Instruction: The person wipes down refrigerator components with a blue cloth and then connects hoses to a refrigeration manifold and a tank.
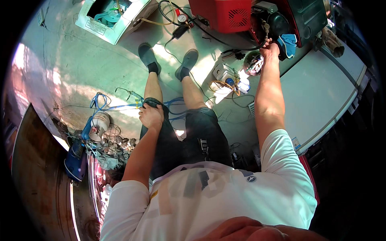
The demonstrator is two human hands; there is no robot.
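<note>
My right hand (271,50) is stretched out to the far right, fingers closed at the lower end of a brass fitting (265,28). A black hose (229,41) curves in from the left and meets the fitting at my fingers. Behind the fitting is a rounded black compressor (278,23) inside an opened red-framed machine. Just right of my hand hangs a blue cloth or glove (288,45). Below the hand sits a round container of tools (254,62), partly hidden by my forearm. My left hand (152,115) lies over my left knee, holding nothing.
A pressure gauge (182,18) with hoses lies beyond my feet, near a white box (96,29). A small pump-like unit (226,73) stands by my right foot. Blue hoses (120,107) cross the floor. A white panel (317,90) borders the right side.
</note>
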